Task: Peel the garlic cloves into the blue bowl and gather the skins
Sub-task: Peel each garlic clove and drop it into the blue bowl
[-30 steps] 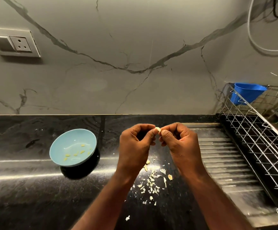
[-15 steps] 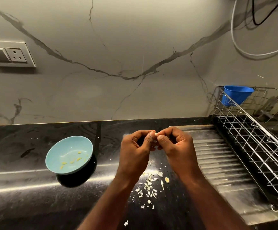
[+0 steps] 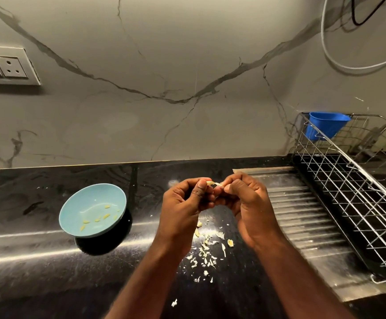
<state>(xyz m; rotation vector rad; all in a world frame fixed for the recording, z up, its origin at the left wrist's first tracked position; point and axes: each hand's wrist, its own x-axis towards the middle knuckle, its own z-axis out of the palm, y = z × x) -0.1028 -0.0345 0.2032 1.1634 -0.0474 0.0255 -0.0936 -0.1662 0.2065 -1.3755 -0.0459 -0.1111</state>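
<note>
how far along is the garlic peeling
Done: a few peeled pieces lie in the blue bowl. In hand: the left hand and right hand pinch one clove, its skin seemingly coming off. Left: the skins lie scattered on the counter, not yet gathered.

— What shows of the person?
— A left hand point(image 3: 182, 206), a right hand point(image 3: 249, 203), and a left forearm point(image 3: 150, 272) and right forearm point(image 3: 298, 279) cut off by the lower edge of the frame.
— What is worn?
— Forearms, wrists and fingers are all bare. The left thumbnail point(image 3: 201, 185) is trimmed short.
</note>
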